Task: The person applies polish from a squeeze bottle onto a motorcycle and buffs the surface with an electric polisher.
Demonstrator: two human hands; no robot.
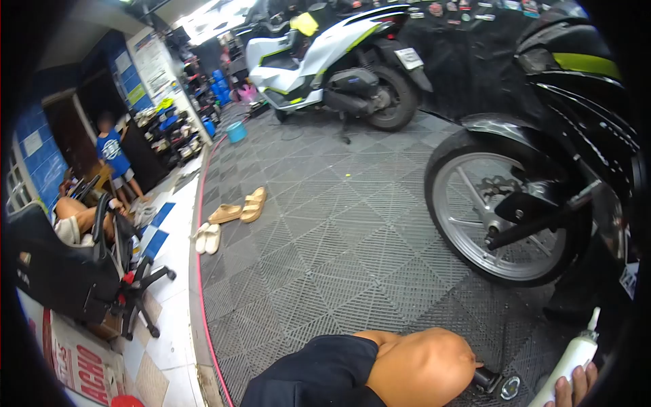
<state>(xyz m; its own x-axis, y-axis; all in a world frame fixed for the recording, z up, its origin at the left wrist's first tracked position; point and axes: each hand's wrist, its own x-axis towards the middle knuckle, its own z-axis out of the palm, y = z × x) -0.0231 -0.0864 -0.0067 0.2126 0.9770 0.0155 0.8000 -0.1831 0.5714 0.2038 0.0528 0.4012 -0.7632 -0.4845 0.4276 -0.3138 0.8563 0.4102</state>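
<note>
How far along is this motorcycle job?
Looks done: the silver-spoked wheel is mounted on the black motorcycle. In hand: a white nozzle bottle, gripped by the right hand, clear of the wheel. Probably left: applying its contents, since none shows on the wheel. Overall progress is unclear.

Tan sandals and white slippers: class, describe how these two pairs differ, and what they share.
The tan sandals are brownish; the white slippers are pale. The tan sandals point in clearly different directions, while the white slippers sit nearly parallel. The white slippers lie nearer the red line than the tan sandals. Both are unworn.
</note>
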